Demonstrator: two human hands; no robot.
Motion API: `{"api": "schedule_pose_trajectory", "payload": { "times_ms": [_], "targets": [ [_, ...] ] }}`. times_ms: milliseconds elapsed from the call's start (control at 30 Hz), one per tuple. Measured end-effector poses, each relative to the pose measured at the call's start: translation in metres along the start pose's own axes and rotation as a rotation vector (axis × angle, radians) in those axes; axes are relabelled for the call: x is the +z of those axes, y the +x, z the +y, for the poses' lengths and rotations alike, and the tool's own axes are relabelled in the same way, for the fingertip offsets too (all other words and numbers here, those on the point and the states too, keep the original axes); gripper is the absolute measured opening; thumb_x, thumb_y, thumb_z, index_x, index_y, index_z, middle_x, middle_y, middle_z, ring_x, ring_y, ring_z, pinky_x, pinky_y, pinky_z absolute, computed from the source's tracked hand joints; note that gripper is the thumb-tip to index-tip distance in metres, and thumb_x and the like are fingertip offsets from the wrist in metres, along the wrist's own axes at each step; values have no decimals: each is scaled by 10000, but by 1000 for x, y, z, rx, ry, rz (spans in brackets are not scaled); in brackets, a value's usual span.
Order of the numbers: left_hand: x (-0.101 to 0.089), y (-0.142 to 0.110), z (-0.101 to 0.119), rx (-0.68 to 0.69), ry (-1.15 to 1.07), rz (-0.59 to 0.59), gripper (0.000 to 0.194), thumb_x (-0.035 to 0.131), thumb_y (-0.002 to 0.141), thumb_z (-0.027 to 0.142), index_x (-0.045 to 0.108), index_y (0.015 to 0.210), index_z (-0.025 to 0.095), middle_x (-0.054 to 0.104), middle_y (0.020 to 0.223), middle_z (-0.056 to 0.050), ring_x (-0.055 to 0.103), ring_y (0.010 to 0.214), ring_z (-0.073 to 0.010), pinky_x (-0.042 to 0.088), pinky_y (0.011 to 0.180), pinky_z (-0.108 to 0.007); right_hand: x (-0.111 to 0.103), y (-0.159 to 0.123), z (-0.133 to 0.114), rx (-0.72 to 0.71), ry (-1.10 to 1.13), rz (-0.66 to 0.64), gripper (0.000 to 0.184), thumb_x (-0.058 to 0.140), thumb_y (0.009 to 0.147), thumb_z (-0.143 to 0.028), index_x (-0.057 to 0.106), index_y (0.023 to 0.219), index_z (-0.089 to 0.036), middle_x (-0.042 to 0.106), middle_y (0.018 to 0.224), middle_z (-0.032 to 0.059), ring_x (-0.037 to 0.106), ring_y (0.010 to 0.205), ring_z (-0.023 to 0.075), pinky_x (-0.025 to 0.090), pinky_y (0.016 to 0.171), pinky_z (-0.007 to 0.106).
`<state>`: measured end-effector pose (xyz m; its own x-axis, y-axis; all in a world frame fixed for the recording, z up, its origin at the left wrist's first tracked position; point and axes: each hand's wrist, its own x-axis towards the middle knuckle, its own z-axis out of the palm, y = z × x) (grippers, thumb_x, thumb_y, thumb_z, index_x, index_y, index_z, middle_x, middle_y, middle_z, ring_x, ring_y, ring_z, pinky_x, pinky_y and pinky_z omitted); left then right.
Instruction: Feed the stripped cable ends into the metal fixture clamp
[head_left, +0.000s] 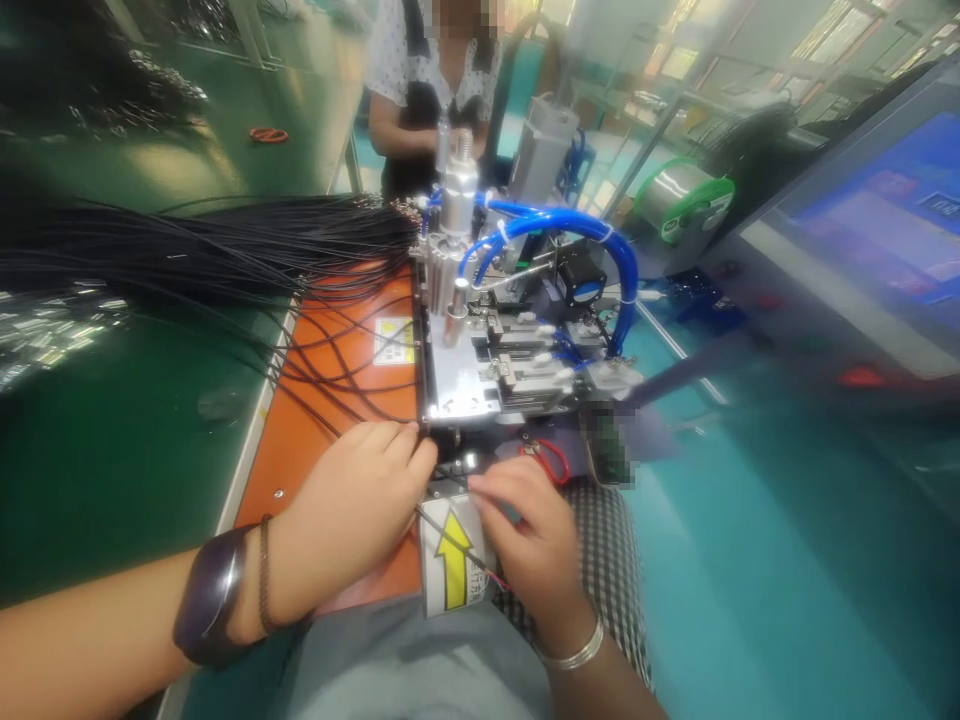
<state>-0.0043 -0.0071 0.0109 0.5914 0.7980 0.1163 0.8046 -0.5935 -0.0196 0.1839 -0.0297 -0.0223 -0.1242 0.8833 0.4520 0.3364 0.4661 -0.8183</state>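
Hands: left hand [360, 510] pinches black wire [450, 540] | right hand [529, 540] pinches wire | ends blurred

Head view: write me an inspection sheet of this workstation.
Surface: orange plate set on a green bench.
Job's things: a small metal machine with blue hoses; a thin black wire with red at its end runs between both hands, across a yellow arrow label.
Clutter: a red loop beside the machine; shiny metal parts lie at the left.
Hands: left hand pinches the wire at the machine's front edge; right hand pinches it nearer the body.
Cables: a bundle of black wires fans across the bench and plate.
Surroundings: another person stands opposite; a blue screen at right; a green-rimmed spool.
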Motion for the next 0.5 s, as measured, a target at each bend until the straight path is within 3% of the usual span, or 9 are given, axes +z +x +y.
{"api": "schedule_pose_trajectory", "payload": {
  "times_ms": [167,267,333,433,500],
  "targets": [
    [2,-1,-2,175,-50,160,322,502,882,193,504,1201,152,605,998,-75,547,902,-229,450,768,-380,8,-1,3,75,-59,198,141,667,798,-101,630,837,-231,620,817,-10,578,799,141,465,751,290],
    [3,-3,-1,221,-83,185,226,477,890,176,541,1105,149,593,893,-50,532,802,-208,435,690,-362,11,-2,3,44,-116,271,139,691,780,-112,624,835,-220,597,813,1,570,791,149,467,742,299],
    [4,-4,0,203,-98,183,127,486,873,164,563,973,153,559,793,-31,496,704,-197,405,616,-351,11,-4,0,-48,-187,302,158,684,779,-91,630,866,-211,599,819,17,570,797,162,469,747,317],
    [7,-5,-1,161,-87,233,58,509,833,129,549,860,162,518,719,-19,457,640,-196,366,566,-346,11,-7,-6,-186,-292,171,221,651,791,-62,643,964,-198,629,834,38,566,789,178,463,736,346],
    [8,-4,-2,145,-78,277,59,511,826,116,540,823,167,510,704,-17,457,641,-197,358,566,-343,11,-8,-10,-168,-313,25,196,642,807,-94,653,969,-204,650,830,33,567,780,181,455,734,351]
  ]
}}
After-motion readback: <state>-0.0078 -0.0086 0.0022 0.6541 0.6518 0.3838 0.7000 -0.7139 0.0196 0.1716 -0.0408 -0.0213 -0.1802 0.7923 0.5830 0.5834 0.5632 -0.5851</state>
